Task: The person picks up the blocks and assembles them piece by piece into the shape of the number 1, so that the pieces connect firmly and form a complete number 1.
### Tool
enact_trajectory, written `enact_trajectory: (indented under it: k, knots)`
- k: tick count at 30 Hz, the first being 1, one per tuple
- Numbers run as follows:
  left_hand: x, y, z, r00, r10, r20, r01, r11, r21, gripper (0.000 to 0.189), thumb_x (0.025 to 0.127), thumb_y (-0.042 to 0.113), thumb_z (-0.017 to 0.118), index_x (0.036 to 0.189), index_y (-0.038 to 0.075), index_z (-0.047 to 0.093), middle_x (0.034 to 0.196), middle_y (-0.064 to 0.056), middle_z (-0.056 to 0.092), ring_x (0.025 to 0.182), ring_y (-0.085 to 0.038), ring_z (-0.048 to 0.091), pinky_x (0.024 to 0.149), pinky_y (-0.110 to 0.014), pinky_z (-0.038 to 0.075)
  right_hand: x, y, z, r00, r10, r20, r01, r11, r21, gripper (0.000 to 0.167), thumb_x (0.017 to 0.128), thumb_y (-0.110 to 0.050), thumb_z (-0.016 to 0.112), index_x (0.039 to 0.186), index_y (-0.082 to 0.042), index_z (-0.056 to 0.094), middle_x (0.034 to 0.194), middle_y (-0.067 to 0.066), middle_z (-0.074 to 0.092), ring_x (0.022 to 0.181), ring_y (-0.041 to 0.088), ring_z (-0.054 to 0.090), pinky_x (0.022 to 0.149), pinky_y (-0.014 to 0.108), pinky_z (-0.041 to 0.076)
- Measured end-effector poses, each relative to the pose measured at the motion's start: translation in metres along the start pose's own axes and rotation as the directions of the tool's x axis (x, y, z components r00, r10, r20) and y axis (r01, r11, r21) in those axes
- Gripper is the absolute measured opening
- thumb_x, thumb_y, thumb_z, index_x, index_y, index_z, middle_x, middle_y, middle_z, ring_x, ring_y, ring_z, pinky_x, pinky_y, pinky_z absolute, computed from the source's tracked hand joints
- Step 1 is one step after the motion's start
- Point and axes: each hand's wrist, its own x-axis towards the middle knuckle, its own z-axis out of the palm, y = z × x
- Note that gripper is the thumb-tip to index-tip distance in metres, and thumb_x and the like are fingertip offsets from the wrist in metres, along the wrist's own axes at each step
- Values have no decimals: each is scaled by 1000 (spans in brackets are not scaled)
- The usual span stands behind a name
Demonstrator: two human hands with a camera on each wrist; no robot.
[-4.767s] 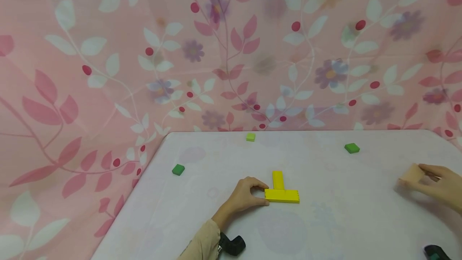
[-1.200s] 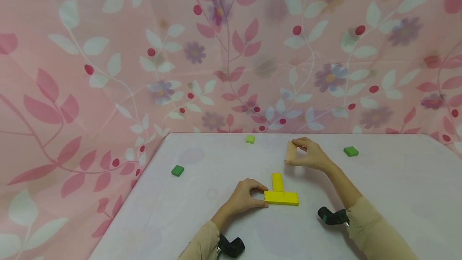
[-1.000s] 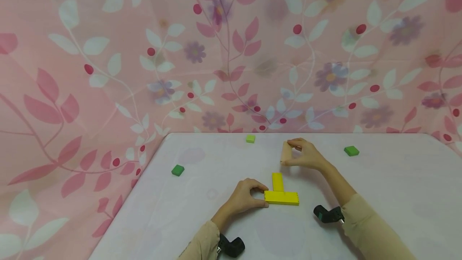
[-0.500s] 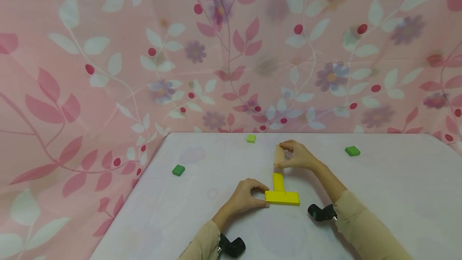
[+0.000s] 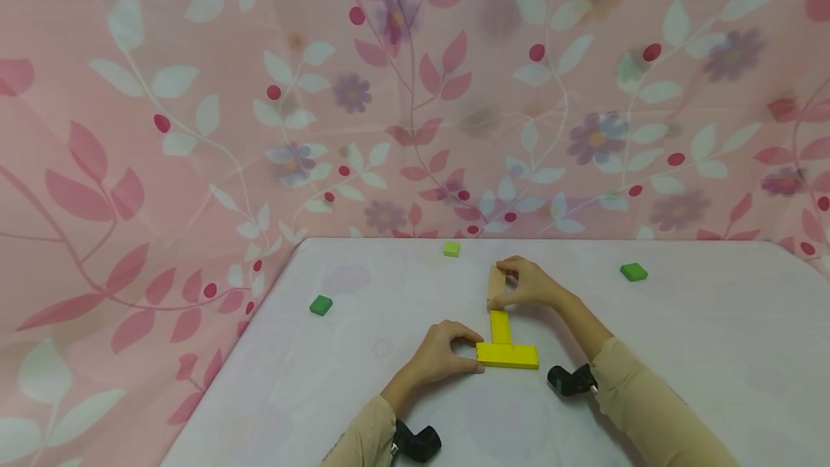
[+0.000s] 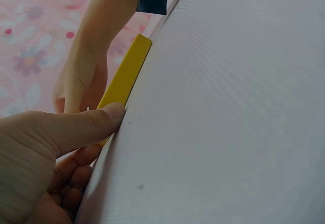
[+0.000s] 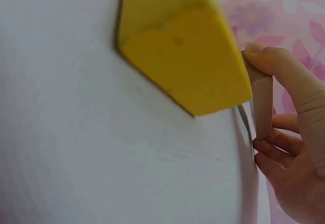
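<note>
Two yellow wooden blocks form an upside-down T in the head view: a crosswise block (image 5: pixel 507 356) nearer the person and a lengthwise block (image 5: pixel 501 327) behind it. My left hand (image 5: pixel 439 352) pinches the crosswise block's left end between thumb and fingers; the left wrist view shows the thumb (image 6: pixel 112 113) on its long side. My right hand (image 5: pixel 532 283) holds a plain wood-coloured block (image 5: pixel 496 285) by its two ends, thumb at the near end. This block lines up right behind the lengthwise yellow one, its near end overlapping that block's far end in the head view.
A dark green block (image 5: pixel 320 305) lies at the left, a light green block (image 5: pixel 452 249) near the back edge, and a green block (image 5: pixel 634 272) at the back right. The white table (image 5: pixel 376 409) meets a pink floral curtain (image 5: pixel 415 92) behind. Each wrist carries a black camera.
The right hand has brought the wood-coloured block in from the far right, then leftward and slightly nearer, into line behind the yellow blocks. The left hand has stayed in place.
</note>
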Motion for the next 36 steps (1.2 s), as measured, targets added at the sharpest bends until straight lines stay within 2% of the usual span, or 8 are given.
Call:
enact_trajectory:
  k: [7, 17, 22, 24, 28, 32, 36]
  knots:
    - [0, 1, 0, 1000, 1, 3, -1, 1000, -2, 37, 70, 19, 84, 103, 8, 72, 94, 3, 69, 88, -4, 54, 81, -22, 44, 1, -3, 1, 1000, -9, 8, 9, 1000, -4, 84, 66, -36, 84, 125, 13, 51, 120, 25, 54, 109, 37, 52, 97, 51, 40]
    - [0, 1, 0, 1000, -6, 5, 6, 1000, -17, 37, 69, 19, 84, 103, 8, 72, 93, 3, 68, 87, -5, 55, 81, -22, 44, 4, 0, 0, 997, 16, 70, -14, 999, -29, 82, 71, -38, 80, 131, 9, 48, 129, 28, 49, 119, 41, 45, 101, 56, 34]
    - [0, 1, 0, 1000, -8, 6, 8, 1000, -16, 37, 69, 19, 84, 103, 8, 72, 93, 3, 69, 88, -5, 55, 82, -22, 44, 5, -3, 3, 994, -21, 105, 28, 997, -67, 72, 77, -42, 74, 131, 0, 53, 130, 27, 48, 118, 43, 43, 97, 62, 33]
    - [0, 1, 0, 1000, -6, 5, 6, 1000, -17, 37, 69, 19, 84, 103, 8, 72, 93, 3, 69, 88, -4, 55, 82, -22, 44, 5, -5, 2, 991, -51, 121, 63, 994, -91, 67, 77, -42, 74, 129, -3, 57, 129, 28, 49, 116, 44, 44, 94, 63, 35]
    - [0, 1, 0, 1000, -1, 5, 1, 1000, -22, 37, 70, 19, 84, 103, 7, 72, 93, 2, 69, 88, -5, 55, 82, -22, 44, 5, -6, 0, 989, -58, 137, 71, 993, -94, 62, 77, -39, 75, 125, -4, 60, 128, 27, 50, 116, 45, 44, 94, 64, 35]
    - [0, 1, 0, 1000, -4, 6, 4, 1000, -23, 38, 69, 18, 84, 103, 7, 72, 93, 2, 69, 88, -4, 55, 81, -22, 44, 4, -3, 0, 987, -49, 151, 62, 995, -81, 66, 77, -41, 75, 128, -3, 57, 130, 29, 48, 118, 45, 43, 96, 64, 33]
    - [0, 1, 0, 1000, -2, 6, 3, 1000, -20, 38, 69, 19, 84, 103, 7, 72, 94, 2, 69, 88, -4, 55, 81, -22, 44, 0, 1, 1, 989, -65, 133, 69, 997, -30, 76, 77, -46, 73, 132, 2, 51, 131, 31, 45, 120, 47, 41, 98, 65, 30]
